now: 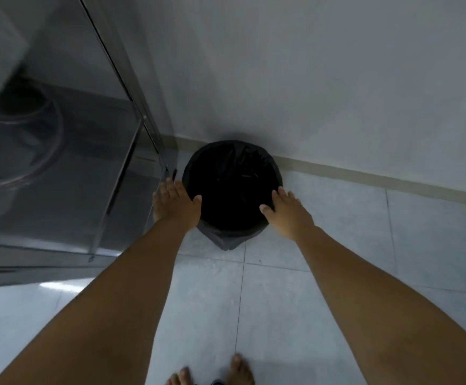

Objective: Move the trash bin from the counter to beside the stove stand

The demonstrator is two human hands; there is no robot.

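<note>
At the left side of the bin's rim, the left hand [175, 202] lies with fingers extended along the outer edge and the thumb hooked over the rim toward the dark interior; the palm is spread, not fisted. On the opposite side, the right hand [283, 209] is placed the same way, fingers flat against the outer rim and thumb pointing inward over the edge. Both hands thus bracket the trash bin [232, 190] between them, in contact with its rim; whether they bear its weight cannot be told. The bin is round, lined with a black bag [227, 240] whose loose edge hangs down over the near side. It is at floor [323, 273] level on pale tiles, close to the wall [309, 79] and its beige skirting strip [365, 173]. Immediately to the bin's left is the metal stove stand [93, 162], with its corner leg [154, 140] just beside the left hand. A hose coil [32, 151] rests on the stand's lower shelf. Bare toes [212, 373] show at the lower edge of the view.
</note>
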